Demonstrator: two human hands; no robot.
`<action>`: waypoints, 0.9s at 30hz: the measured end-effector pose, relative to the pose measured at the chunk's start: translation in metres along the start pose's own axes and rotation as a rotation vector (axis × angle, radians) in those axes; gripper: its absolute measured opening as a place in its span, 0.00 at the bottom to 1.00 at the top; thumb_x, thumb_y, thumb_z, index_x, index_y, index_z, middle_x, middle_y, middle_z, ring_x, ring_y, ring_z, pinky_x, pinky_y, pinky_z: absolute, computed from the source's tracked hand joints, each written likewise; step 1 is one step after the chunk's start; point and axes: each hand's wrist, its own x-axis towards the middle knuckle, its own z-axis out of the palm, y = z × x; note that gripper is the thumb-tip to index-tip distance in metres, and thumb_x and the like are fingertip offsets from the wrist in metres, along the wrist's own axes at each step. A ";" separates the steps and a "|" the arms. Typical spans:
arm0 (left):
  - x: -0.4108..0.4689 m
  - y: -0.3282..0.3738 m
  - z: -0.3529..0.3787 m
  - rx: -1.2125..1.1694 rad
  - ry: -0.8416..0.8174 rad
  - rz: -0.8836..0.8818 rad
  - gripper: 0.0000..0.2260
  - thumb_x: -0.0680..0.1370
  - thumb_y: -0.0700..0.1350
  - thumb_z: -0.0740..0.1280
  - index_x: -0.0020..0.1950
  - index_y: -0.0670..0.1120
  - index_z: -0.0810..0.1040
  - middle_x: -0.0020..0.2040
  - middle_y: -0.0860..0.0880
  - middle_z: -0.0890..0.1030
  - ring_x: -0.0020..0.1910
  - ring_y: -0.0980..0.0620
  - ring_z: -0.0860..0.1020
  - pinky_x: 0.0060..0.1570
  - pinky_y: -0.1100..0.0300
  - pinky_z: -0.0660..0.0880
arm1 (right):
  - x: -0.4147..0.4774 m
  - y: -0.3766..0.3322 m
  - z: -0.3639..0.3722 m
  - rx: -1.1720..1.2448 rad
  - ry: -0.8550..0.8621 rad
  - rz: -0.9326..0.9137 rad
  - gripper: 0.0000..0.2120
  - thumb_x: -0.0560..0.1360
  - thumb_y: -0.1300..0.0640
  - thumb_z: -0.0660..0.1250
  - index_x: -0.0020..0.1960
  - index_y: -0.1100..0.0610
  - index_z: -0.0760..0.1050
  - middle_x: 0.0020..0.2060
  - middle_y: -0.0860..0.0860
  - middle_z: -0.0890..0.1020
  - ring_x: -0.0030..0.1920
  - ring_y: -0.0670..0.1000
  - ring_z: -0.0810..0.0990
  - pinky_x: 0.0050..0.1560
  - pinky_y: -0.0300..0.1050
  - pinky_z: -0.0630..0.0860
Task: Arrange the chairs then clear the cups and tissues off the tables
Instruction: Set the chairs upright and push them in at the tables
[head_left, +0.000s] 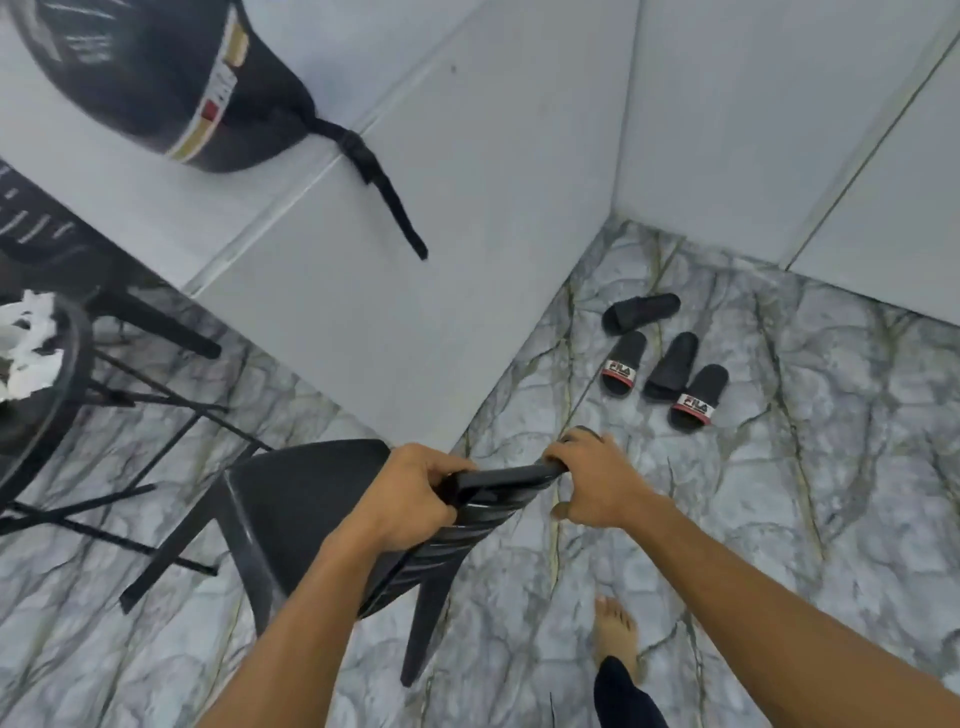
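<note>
A black plastic chair (291, 509) stands tilted on the marble floor in the lower middle of the view. My left hand (410, 499) grips the top edge of its backrest at the left end. My right hand (597, 480) grips the same edge at the right end. A round black table (57, 410) shows at the left edge, with crumpled white tissues (31, 340) on it. A second black chair (62, 249) sits behind that table by the wall.
A black helmet (156, 78) with a dangling strap hangs on the grey wall at upper left. Several black slides (662, 361) lie on the floor near the wall corner. My bare foot (618, 636) is on the floor below my right arm.
</note>
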 end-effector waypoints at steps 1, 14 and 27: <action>-0.028 -0.004 -0.015 -0.044 0.030 -0.003 0.27 0.66 0.26 0.66 0.51 0.55 0.87 0.44 0.54 0.87 0.46 0.57 0.85 0.49 0.60 0.81 | -0.004 -0.025 -0.009 -0.016 0.023 -0.034 0.25 0.63 0.40 0.76 0.55 0.48 0.75 0.50 0.46 0.78 0.59 0.51 0.72 0.63 0.55 0.67; -0.336 -0.167 -0.100 -0.068 0.813 -0.223 0.19 0.69 0.36 0.72 0.57 0.52 0.83 0.51 0.55 0.83 0.53 0.54 0.81 0.55 0.53 0.80 | -0.025 -0.404 -0.027 -0.378 0.138 -0.423 0.22 0.65 0.32 0.73 0.42 0.49 0.74 0.43 0.50 0.81 0.47 0.54 0.80 0.43 0.46 0.68; -0.412 -0.257 -0.083 0.399 1.108 -0.498 0.14 0.68 0.57 0.77 0.45 0.53 0.77 0.38 0.54 0.80 0.40 0.49 0.78 0.39 0.54 0.69 | -0.021 -0.560 0.043 -0.452 0.056 -0.717 0.20 0.64 0.36 0.75 0.44 0.49 0.76 0.40 0.48 0.81 0.45 0.53 0.79 0.44 0.47 0.74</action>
